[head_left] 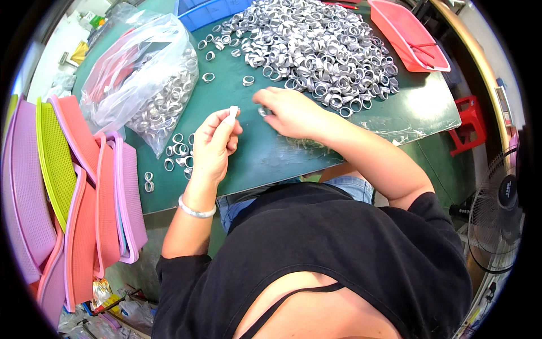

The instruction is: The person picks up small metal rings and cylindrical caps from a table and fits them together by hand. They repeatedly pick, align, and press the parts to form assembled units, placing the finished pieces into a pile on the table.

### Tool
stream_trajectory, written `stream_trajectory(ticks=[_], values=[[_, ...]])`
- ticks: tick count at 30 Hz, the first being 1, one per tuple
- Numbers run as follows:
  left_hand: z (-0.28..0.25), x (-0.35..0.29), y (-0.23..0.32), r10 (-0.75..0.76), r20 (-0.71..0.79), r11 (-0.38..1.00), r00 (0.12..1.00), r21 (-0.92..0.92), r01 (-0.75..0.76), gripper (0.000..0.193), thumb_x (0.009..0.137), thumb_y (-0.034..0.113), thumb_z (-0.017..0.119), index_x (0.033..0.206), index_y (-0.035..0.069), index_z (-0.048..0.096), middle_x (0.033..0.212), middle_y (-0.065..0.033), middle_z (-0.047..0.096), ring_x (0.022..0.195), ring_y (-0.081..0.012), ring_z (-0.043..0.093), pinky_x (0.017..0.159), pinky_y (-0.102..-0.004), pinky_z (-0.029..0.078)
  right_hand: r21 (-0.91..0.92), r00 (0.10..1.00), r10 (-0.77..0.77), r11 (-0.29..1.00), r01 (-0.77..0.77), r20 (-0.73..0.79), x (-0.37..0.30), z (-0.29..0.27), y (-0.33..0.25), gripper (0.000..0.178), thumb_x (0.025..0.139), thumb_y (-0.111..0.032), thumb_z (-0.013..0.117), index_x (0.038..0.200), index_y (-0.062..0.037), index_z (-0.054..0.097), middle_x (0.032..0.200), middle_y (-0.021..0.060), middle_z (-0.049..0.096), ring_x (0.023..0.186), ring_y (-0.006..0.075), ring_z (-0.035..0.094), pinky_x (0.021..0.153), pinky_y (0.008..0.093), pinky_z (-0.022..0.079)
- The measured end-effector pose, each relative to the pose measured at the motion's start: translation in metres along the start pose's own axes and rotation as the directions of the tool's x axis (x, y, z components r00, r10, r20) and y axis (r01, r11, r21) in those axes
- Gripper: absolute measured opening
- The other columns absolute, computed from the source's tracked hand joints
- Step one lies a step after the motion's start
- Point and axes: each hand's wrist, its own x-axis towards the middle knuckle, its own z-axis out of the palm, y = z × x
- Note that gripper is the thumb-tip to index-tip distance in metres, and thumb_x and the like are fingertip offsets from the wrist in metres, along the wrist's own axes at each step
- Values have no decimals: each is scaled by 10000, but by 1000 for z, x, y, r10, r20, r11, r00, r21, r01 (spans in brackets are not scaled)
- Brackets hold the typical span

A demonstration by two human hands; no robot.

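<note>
My left hand (217,141) is closed, thumb against fingers, on a small whitish piece (233,111) whose shape I cannot make out. My right hand (291,113) is to its right, fingers curled, with a grey metal ring (263,112) between thumb and fingers. Beyond the right hand spreads a large heap of silver-grey rings (316,45). A single ring (248,81) lies just past its fingertips. Beside my left wrist is a small group of loose rings (179,149). A clear plastic bag (164,85) with many more rings slumps at the left.
All this lies on a green table (265,158). A blue bin (206,12) and a red tray (409,39) stand at the back. Stacked coloured plastic baskets (84,192) crowd the left edge. A red stool (470,125) and a fan (497,203) are at the right.
</note>
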Motion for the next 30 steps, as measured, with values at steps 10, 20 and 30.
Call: stream_trajectory(ticks=[10, 20, 30], values=[[-19, -22, -5, 38, -48, 990, 998, -131, -44, 203, 907, 179, 530, 1023, 26, 595, 735, 1, 555, 520, -45, 415, 459, -172, 311, -315, 986, -90, 940, 130, 137, 95, 40, -14, 375, 760, -193, 634, 1123, -118, 579, 1018, 87, 603, 972, 274, 539, 828, 394, 446], [-15, -17, -12, 212, 18, 971, 977, -120, -209, 282, 913, 131, 530, 1177, 31, 519, 875, -34, 557, 562, -37, 411, 491, -162, 335, -237, 982, 57, 971, -14, 178, 73, 10, 12, 534, 697, 54, 598, 1216, -31, 498, 1044, 140, 610, 951, 294, 583, 833, 350, 468], [-6, -18, -17, 338, 21, 933, 941, -141, -332, 330, 926, 131, 501, 1236, 23, 473, 914, -37, 555, 590, -42, 426, 500, -158, 342, 793, 985, 24, 597, 125, -173, 10, 6, -43, 529, 775, 64, 588, 1275, -23, 439, 1066, 107, 627, 908, 143, 598, 803, 284, 480]])
